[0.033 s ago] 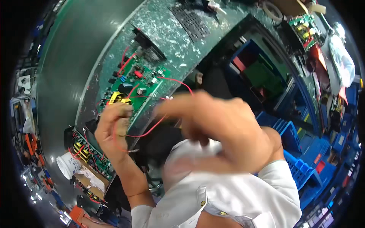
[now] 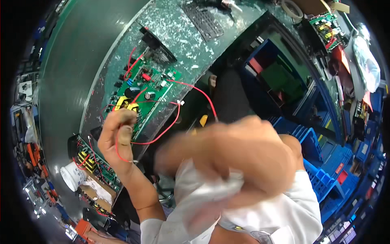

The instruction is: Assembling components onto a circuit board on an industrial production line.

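Note:
A green circuit board (image 2: 156, 95) lies on the worn green bench, with red wires and a yellow-wrapped transformer (image 2: 126, 104) at its near-left end. Beside that transformer my left hand (image 2: 118, 132) is closed, thumb against fingers, on a thin red wire (image 2: 164, 132). This wire loops below the fingers to a bare metal end and rises to a white connector (image 2: 180, 103) at the board's edge. My right hand (image 2: 239, 152) is smeared by motion in front of my chest, its fingers unclear. Another red wire (image 2: 203, 91) runs from the board toward it, hanging off the bench.
A black finned part (image 2: 160, 45) stands at the board's far end. More boards (image 2: 97, 162) and a white tub (image 2: 72, 177) are at the left. To the right are a black frame (image 2: 280, 30), blue crates (image 2: 317, 179) and another board (image 2: 325, 30).
My right hand has swung down and nearer my chest, away from the white connector. The red wire near it now hangs lower. My left hand has shifted slightly left, still holding its wire.

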{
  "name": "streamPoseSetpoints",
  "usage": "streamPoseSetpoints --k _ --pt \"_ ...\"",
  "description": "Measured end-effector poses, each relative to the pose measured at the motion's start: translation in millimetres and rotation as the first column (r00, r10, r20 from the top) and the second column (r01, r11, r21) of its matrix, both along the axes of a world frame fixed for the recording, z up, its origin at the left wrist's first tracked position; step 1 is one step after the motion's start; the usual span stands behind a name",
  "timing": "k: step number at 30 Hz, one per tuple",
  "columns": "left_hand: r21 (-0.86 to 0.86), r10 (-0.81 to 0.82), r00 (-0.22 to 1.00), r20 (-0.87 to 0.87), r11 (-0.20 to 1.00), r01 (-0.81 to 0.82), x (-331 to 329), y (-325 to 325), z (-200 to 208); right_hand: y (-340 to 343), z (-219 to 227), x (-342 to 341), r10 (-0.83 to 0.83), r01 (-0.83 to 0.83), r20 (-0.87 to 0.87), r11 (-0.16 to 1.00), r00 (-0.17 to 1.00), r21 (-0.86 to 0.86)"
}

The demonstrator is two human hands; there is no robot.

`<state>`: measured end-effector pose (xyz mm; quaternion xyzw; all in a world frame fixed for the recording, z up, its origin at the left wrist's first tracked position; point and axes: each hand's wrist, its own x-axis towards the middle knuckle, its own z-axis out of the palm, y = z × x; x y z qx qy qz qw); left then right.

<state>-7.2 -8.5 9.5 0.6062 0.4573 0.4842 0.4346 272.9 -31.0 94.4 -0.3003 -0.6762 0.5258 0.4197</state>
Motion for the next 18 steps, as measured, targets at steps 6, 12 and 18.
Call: streamPoseSetpoints --k 6,12,18 --pt "0.027 0.017 0.996 -0.084 1.0 -0.015 19.5 9.8 0.7 19.1 13.2 27.1 0.456 -0.481 -0.372 0.876 0.808 0.03" --pt "0.012 0.003 0.987 -0.158 1.0 -0.001 24.1 10.9 0.3 1.0 20.6 41.1 0.38 -0.401 -0.22 0.914 0.898 -0.061" --pt "0.019 0.02 0.978 -0.207 1.0 -0.016 8.0 3.5 4.6 13.9 2.2 8.4 0.493 -0.444 -0.418 0.87 0.763 0.215"
